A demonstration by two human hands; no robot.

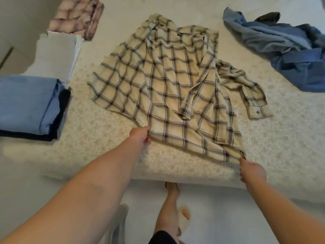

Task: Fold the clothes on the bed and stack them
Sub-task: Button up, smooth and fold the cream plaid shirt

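Observation:
A cream plaid shirt (163, 81) lies spread and rumpled on the bed (98, 124), collar at the far end, one sleeve trailing to the right. My left hand (140, 134) pinches the near left corner of its hem. My right hand (251, 170) pinches the near right corner of the hem, at the bed's front edge. A folded stack (29, 104) with a blue garment on top of a dark one sits at the left. Folded white cloth (56, 51) and a folded pink plaid piece (77, 14) lie beyond it.
A crumpled pile of blue denim clothes (284, 48) lies at the far right of the bed. My leg and a slippered foot (182, 215) stand on the pale floor below the bed's front edge. A grey object (117, 222) stands by my left arm.

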